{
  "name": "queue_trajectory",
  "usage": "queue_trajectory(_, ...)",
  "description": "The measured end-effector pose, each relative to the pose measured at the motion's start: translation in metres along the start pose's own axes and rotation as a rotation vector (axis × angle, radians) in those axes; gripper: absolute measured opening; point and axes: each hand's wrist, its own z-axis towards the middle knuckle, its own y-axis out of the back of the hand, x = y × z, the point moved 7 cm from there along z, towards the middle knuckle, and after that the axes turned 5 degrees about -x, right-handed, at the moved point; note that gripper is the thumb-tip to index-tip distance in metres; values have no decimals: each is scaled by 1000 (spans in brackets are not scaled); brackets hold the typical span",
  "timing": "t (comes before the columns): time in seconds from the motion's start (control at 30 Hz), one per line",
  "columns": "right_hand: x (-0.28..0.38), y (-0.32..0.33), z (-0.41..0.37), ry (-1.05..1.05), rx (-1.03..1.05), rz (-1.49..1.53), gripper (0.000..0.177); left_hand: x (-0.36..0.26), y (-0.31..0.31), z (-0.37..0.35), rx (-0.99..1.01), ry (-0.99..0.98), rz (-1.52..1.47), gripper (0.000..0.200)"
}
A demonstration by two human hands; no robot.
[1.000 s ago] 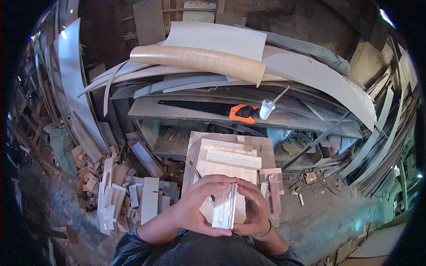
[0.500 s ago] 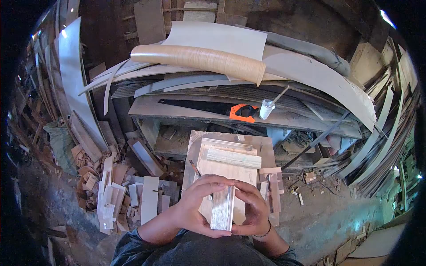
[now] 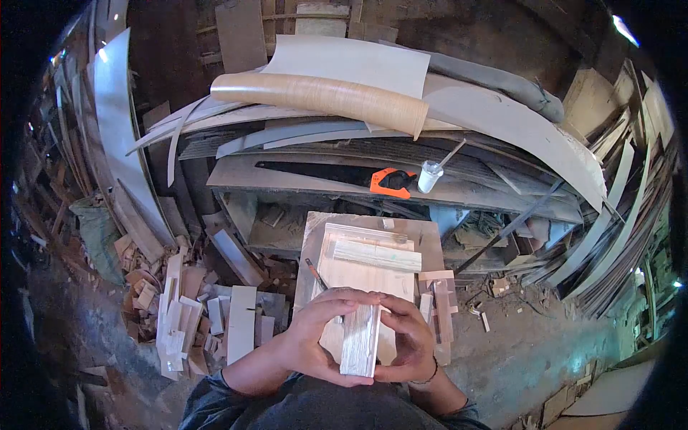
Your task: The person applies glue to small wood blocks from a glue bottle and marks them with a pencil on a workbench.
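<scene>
Near centre: both hands closed round small upright wood block (image 3: pixel 360 342). Left hand (image 3: pixel 315 333) grip wraps top and left face; right hand (image 3: pixel 414 342) grip clamps right face. Hands hide near edge of low counter (image 3: pixel 428 240) beyond, which carries stacked board pieces (image 3: pixel 376 254). Far shelf (image 3: pixel 236 179): saw (image 3: pixel 390 181) with orange handle, plastic cup (image 3: pixel 430 175). Offcut pile (image 3: pixel 208 315) on floor, left.

1. The left hand (image 3: pixel 320 335) and right hand (image 3: pixel 412 338) are bare.
2. A thin dark wristband (image 3: pixel 432 374) circles the right wrist (cord or bangle, too small to tell).
3. Bunched dark blue-grey sleeves (image 3: pixel 204 405): one just below the wristband, one well left of it.
</scene>
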Motion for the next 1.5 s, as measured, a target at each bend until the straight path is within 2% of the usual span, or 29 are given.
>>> queue_trajectory(0.2,0,0,0,-10,-4,-10,81,1,1,-1,8,1,-2,108)
queue_trajectory(0.3,-2,0,-1,-23,-10,-12,80,3,0,-2,58,-21,44,122)
queue_trajectory(0.4,-4,0,-1,-23,-10,-8,80,3,0,-1,45,-30,32,123)
queue_trajectory(1.3,-15,-4,3,-71,-16,0,81,7,10,-1,53,39,106,112)
queue_trajectory(1.4,-19,-2,6,-52,-40,-7,83,14,7,0,112,175,64,110)
queue_trajectory(1.5,-20,0,7,-54,-52,-39,82,12,9,6,113,157,86,110)
